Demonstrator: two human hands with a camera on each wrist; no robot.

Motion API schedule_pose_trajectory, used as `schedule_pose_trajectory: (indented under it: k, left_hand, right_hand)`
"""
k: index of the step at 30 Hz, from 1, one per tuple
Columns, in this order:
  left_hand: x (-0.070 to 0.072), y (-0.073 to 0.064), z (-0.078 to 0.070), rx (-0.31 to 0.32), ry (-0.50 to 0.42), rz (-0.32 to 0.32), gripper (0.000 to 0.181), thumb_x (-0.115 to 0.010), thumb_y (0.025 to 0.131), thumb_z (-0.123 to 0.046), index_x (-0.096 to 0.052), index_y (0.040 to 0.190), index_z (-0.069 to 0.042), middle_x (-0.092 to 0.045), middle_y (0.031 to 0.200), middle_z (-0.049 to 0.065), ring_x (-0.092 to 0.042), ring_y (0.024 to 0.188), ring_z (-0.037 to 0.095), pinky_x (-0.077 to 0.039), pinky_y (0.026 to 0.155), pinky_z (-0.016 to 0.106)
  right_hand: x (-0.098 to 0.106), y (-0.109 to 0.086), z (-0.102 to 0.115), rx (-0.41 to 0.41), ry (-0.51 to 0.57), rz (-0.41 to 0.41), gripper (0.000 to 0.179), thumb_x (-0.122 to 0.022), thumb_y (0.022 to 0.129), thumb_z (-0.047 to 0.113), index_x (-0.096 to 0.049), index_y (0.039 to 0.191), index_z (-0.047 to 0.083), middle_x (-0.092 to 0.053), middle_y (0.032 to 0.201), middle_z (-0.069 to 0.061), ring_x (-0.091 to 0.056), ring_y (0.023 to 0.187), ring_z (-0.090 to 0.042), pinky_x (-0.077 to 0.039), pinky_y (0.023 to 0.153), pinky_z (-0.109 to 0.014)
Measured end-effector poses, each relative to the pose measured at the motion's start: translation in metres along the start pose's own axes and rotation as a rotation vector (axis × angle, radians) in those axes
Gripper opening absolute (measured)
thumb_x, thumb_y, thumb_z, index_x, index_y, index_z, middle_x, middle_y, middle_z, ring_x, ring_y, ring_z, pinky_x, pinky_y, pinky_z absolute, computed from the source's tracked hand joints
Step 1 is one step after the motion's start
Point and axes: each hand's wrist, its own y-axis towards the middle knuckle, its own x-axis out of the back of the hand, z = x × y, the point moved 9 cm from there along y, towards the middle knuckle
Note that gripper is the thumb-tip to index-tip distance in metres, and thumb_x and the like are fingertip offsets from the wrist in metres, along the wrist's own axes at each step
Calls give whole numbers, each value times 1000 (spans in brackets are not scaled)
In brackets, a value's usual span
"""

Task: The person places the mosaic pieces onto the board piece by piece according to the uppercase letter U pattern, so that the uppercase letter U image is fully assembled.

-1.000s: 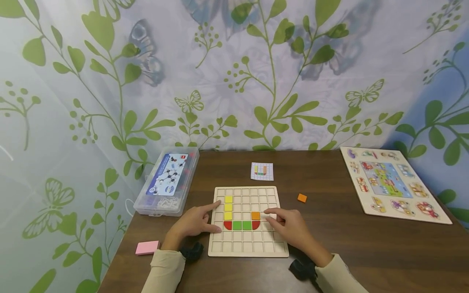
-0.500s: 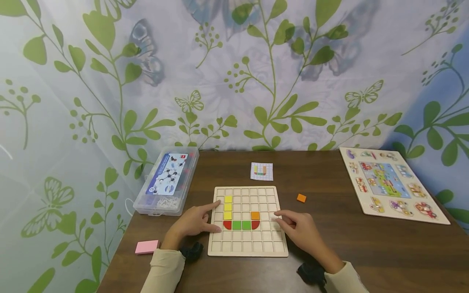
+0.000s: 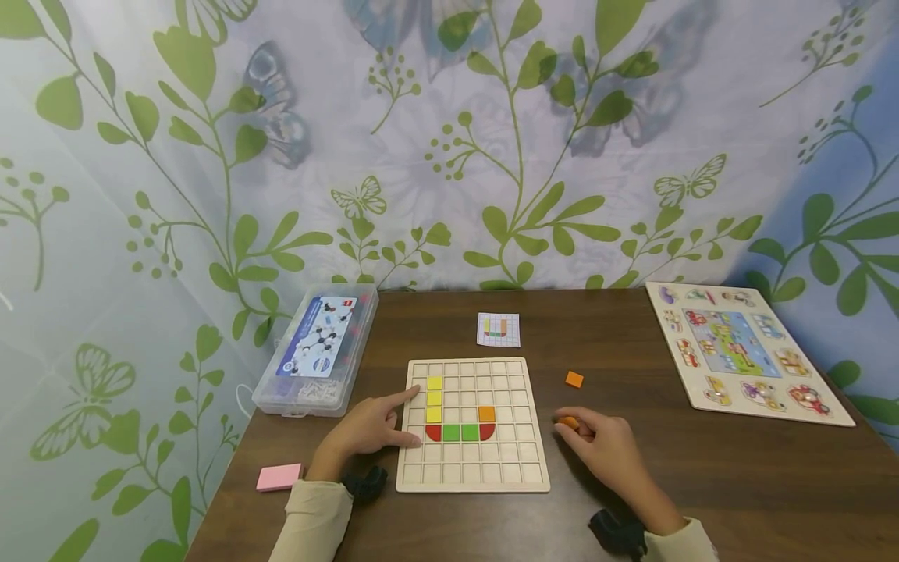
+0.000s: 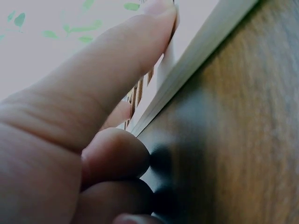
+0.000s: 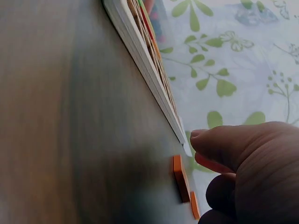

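Observation:
In the head view a wooden grid board [image 3: 513, 473] lies on the table with yellow tiles [image 3: 435, 399], green tiles [image 3: 460, 432], red rounded tiles [image 3: 488, 432] and one orange tile [image 3: 487, 414] set in a U shape. My left hand [image 3: 365, 428] rests thumb and index finger on the board's left rim, its other fingers curled beside the edge. Right of the board, my right hand [image 3: 602, 443] hovers with thumb and index finger over a loose orange tile [image 5: 181, 179]. The right wrist view shows that tile on the table, apart from the thumb.
Another orange tile [image 3: 573, 379] lies farther back. Behind the board is a small pattern card [image 3: 499, 330]. A clear plastic case [image 3: 319, 347] stands at back left, a pink block [image 3: 279, 477] at front left, and a wooden picture puzzle [image 3: 744, 351] at right.
My right hand has moved right, from over the board beside the placed orange tile to off its right edge, where a loose orange tile now shows. The left hand keeps its place.

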Motion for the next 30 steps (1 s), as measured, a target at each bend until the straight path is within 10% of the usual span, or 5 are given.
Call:
schedule_pose_trajectory:
  k: [12, 30]
  left_hand:
    - [-1, 0, 1, -9, -17, -1, 90, -85, 80, -49, -44, 157, -27, -40, 59, -6, -33, 53, 12, -28, 53, 29]
    - [-1, 0, 1, -2, -1, -7, 90, -85, 80, -50, -44, 157, -28, -37, 61, -5, -33, 56, 12, -31, 56, 31]
  right_hand:
    - [2, -2, -18, -182, -69, 164, 28, -84, 86, 30, -78, 109, 15, -38, 58, 12, -31, 49, -5, -26, 49, -25]
    - [3, -2, -28, -235, -106, 225, 35, -84, 85, 37, -78, 109, 12, -42, 57, 11, -35, 49, -7, -28, 49, -25]
